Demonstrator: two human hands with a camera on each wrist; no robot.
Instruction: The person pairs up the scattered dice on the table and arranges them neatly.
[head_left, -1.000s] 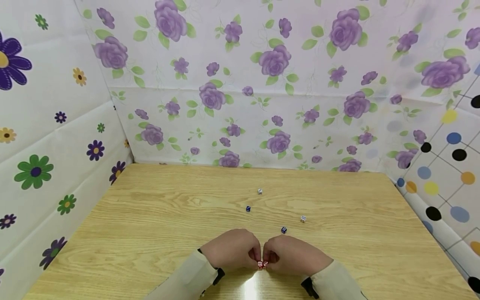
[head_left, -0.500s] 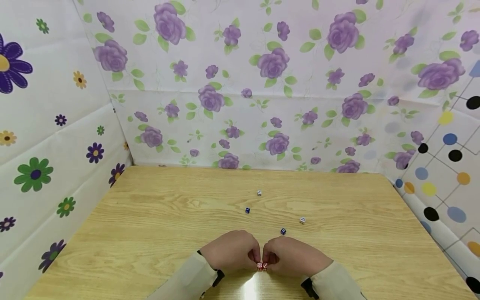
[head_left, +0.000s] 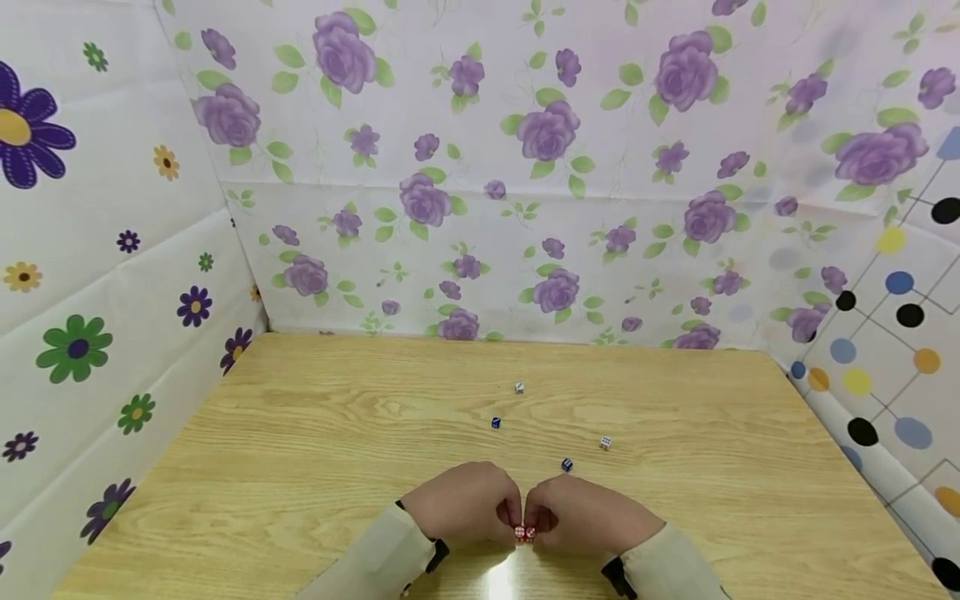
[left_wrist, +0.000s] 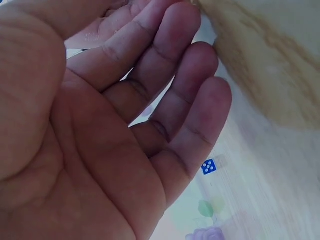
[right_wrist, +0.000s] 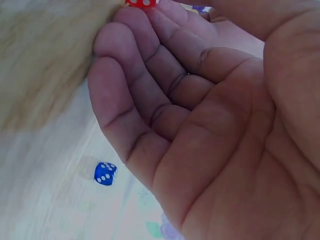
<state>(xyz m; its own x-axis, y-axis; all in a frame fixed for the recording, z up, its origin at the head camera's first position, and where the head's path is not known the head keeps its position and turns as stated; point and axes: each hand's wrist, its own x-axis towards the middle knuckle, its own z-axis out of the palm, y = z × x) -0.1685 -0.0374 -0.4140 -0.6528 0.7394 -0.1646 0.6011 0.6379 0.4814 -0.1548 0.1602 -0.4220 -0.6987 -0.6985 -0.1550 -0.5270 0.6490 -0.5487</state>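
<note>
Two red dice sit side by side low in the head view, near the table's front. My left hand (head_left: 472,502) pinches the left red die (head_left: 520,532) between thumb and fingertips. From the other side, my right hand (head_left: 587,510) pinches the right red die (head_left: 531,533). The knuckles of both hands nearly meet above the dice. In the right wrist view a bit of red die (right_wrist: 141,3) shows at the top edge, by the fingertips. The left wrist view shows the left palm (left_wrist: 100,135) and bent fingers, its die hidden.
Beyond the hands, on the wooden table (head_left: 337,433), lie a near blue die (head_left: 567,464), a farther blue die (head_left: 496,422), a white die (head_left: 605,442) and another white die (head_left: 519,387) at the back. A flowered cloth (head_left: 480,217) hangs behind the table.
The head view has shifted slightly. Both hands keep their pinch on the red dice in the same place, and the blue and white dice have not moved.
</note>
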